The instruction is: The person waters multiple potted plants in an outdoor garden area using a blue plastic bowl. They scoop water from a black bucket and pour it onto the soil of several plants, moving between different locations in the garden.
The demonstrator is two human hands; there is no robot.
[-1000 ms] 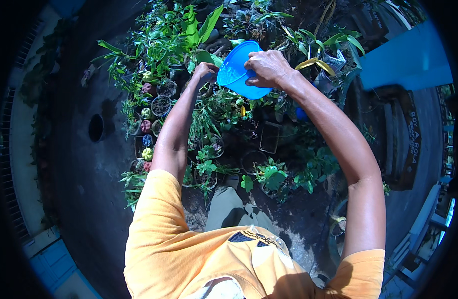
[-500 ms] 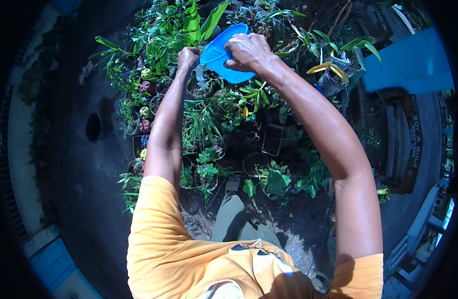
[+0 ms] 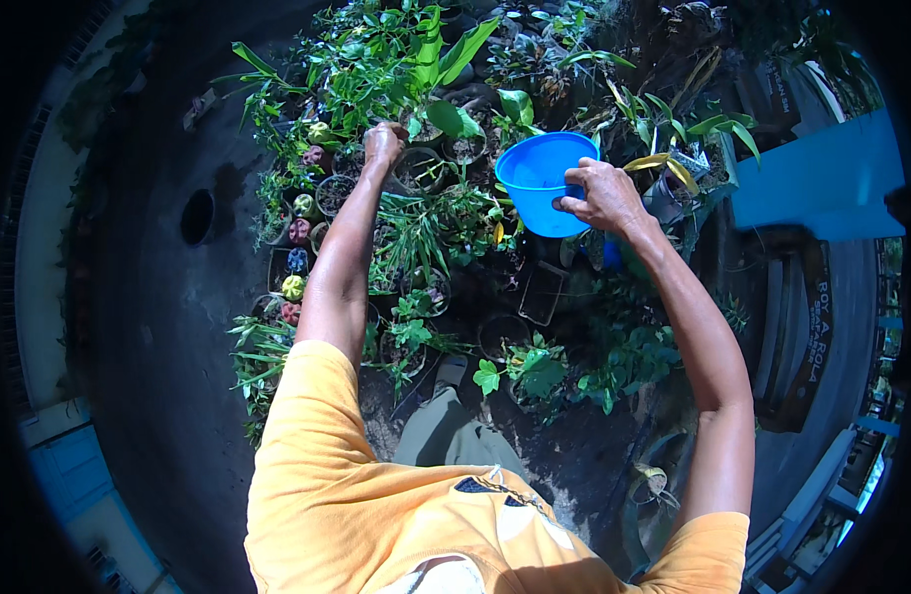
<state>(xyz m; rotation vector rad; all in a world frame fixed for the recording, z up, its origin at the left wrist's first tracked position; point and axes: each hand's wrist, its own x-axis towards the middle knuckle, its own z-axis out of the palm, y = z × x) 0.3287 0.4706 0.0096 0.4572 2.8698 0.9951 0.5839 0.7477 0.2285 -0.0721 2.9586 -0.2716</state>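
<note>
Tub of bright blue plastic [image 3: 535,210], round-mouthed and tapered toward its base, is held above the potted plants by the right hand [image 3: 609,198]. Its rim is gripped from the right side, with the thumb laid against the outer wall, and its mouth is turned upward. The left hand [image 3: 384,147], well apart from the tub, is held with its fingers curled in; whether anything is pinched between them cannot be told. It is placed just beside a round pot filled with dark soil [image 3: 419,170] and near a tall plant with broad, bright green leaves [image 3: 467,51].

Left of the left forearm, a row of small, lumpy ornaments in yellow-green, dark red and blue [image 3: 297,259] is set out along the edge of the plants. Nearer the body, a dark, thin-rimmed rectangular tray [image 3: 543,294] and low, lobed green foliage [image 3: 543,374] are seen. Long yellowed leaves [image 3: 651,161] are spread just beyond the right hand, and a flat, light blue panel [image 3: 822,178] is seen farther right. An orange-yellow short-sleeved shirt [image 3: 317,475] and grey-green trousers [image 3: 446,433] are worn by the person.
</note>
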